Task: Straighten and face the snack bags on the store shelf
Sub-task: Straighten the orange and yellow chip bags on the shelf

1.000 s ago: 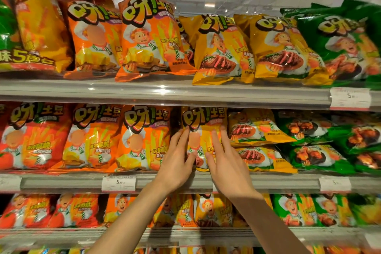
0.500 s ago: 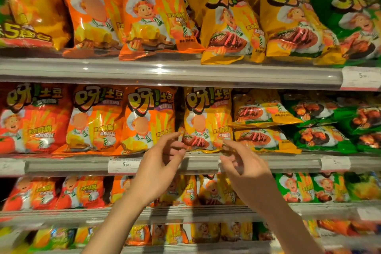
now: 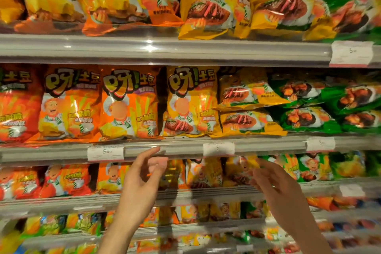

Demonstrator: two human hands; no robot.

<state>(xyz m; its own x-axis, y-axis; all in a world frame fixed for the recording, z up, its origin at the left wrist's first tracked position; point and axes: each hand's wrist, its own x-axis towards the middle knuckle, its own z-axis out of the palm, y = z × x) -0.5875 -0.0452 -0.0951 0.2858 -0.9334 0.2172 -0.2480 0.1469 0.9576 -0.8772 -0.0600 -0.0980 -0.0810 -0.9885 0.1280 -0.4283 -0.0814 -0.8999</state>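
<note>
A yellow snack bag (image 3: 190,102) stands upright, front facing out, on the middle shelf (image 3: 177,147). To its left stand orange bags (image 3: 128,104), also upright. To its right, two yellow bags (image 3: 245,109) lie flat, one stacked on the other. My left hand (image 3: 144,179) hovers below the shelf edge with fingers apart, holding nothing. My right hand (image 3: 276,187) is lower right of the yellow bag, fingers loosely spread, empty and blurred by motion.
Green bags (image 3: 309,105) lie stacked at the right of the middle shelf. The upper shelf (image 3: 165,49) carries orange, yellow and green bags leaning forward. White price tags (image 3: 105,152) clip onto the shelf rail. More bag rows fill the lower shelves (image 3: 206,194).
Both hands have let go of the upright yellow bag and dropped below the shelf edge, moving apart. The camera has tilted down and moved closer to the shelves.
</note>
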